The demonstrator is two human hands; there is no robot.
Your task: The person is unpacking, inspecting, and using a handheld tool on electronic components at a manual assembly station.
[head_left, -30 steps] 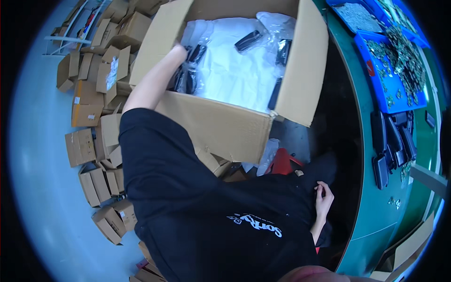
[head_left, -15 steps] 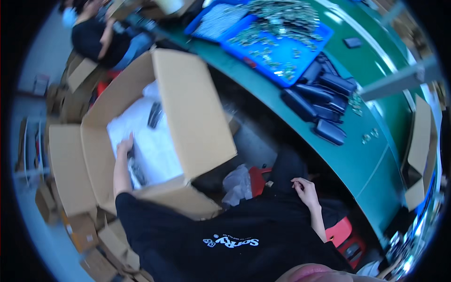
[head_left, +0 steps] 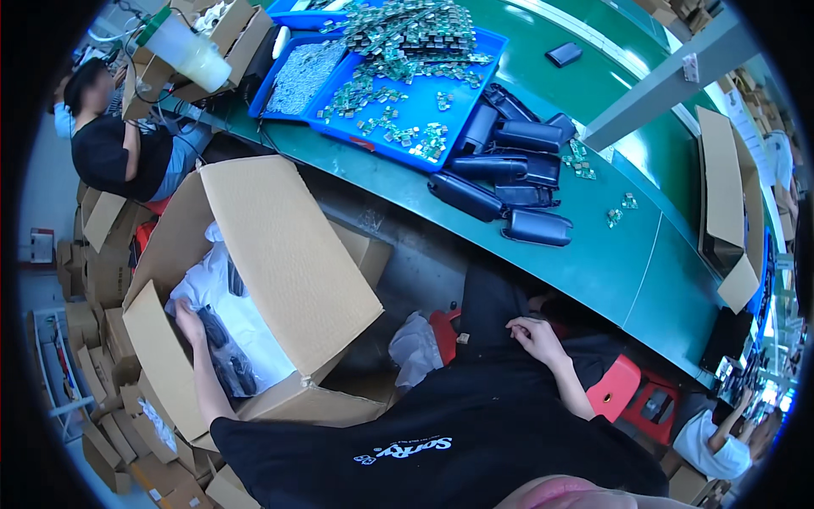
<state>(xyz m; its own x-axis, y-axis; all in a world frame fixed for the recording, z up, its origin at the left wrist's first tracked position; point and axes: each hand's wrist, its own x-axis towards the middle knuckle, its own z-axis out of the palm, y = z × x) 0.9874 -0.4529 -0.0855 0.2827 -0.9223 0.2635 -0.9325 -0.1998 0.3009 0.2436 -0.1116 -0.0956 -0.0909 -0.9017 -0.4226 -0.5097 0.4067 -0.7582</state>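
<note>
with left hand [head_left: 190,325] in left box [head_left: 292,246], can't tell grip; right hand [head_left: 538,339] half-open; could tear sheet [head_left: 263,339] by tugging.

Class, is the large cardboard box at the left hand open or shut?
Open: the cardboard box has its flaps spread apart, and the left hand reaches inside.

Left hand [head_left: 188,321] was shifted outward | edge of white sheet [head_left: 259,338] now met by fingers | dark bagged pieces [head_left: 215,327] more exposed just right of fingers
</note>
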